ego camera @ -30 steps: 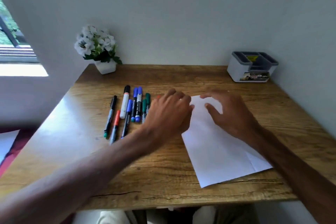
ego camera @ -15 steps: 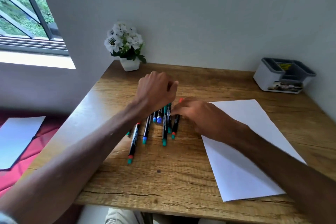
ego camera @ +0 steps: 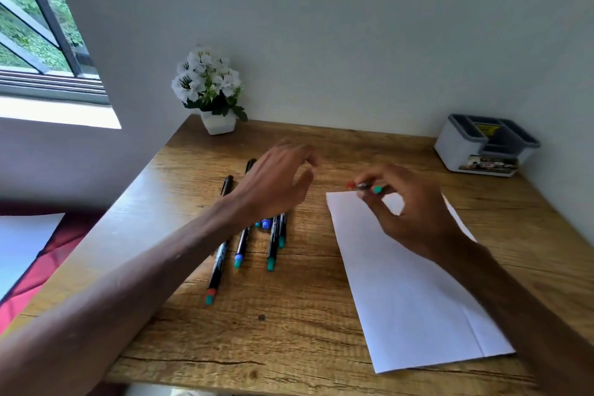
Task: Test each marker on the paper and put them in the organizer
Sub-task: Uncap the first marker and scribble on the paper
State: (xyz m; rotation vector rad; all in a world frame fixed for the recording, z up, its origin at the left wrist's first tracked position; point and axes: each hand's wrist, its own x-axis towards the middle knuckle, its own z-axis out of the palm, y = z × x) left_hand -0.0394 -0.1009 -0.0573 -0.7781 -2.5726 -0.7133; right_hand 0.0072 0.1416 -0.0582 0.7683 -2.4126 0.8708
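My right hand [ego camera: 408, 209] holds a marker [ego camera: 364, 186] with a red cap and a green end, lifted just above the far edge of the white paper [ego camera: 405, 296]. My left hand [ego camera: 276, 183] hovers with spread fingers over the row of markers [ego camera: 244, 247] lying on the wooden desk [ego camera: 289, 331], and it hides their upper parts. The grey and white organizer [ego camera: 485, 145] stands at the far right corner, and its visible compartments hold no markers.
A small white pot of white flowers [ego camera: 210, 90] stands at the desk's far left corner against the wall. A window is at the upper left. Beyond the desk's left edge lie a red surface and another white sheet [ego camera: 22, 244].
My right hand has picked one marker out of the row and carried it right, over the paper's top edge. My left hand has lifted and opened above the remaining markers.
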